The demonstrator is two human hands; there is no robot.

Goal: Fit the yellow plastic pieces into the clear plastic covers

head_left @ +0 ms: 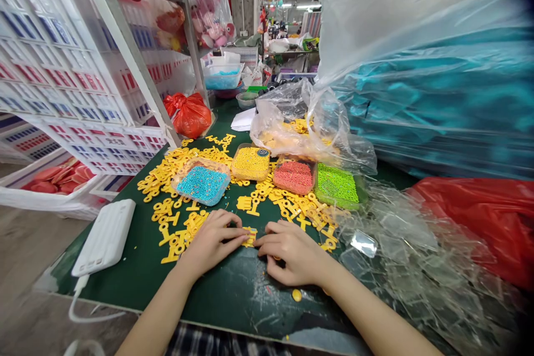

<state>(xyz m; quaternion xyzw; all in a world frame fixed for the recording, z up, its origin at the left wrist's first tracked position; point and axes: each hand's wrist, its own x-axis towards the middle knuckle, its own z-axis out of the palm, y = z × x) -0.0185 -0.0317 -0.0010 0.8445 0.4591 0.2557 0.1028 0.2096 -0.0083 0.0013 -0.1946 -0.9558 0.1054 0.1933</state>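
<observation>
A small flat yellow plastic piece [250, 236] lies on the green tabletop between my hands, with a bit of blue on it. My left hand [214, 240] has its thumb and fingertips closed on the piece's left side. On the other side my right hand [294, 250] is curled, its fingertips at the piece's right edge; whether it pinches something small is hidden. Just beyond are trays of tiny beads: blue [203, 183], yellow [250, 163], red [293, 177] and green [337, 184]. Loose yellow plastic pieces [179, 236] lie around them.
A white power bank [105, 238] with a cable sits at the left edge. Clear plastic squares [400, 233] are heaped on the right, beside red plastic [492, 217]. Behind the trays lies a clear bag [300, 128] of yellow pieces. White crates [75, 67] stand left.
</observation>
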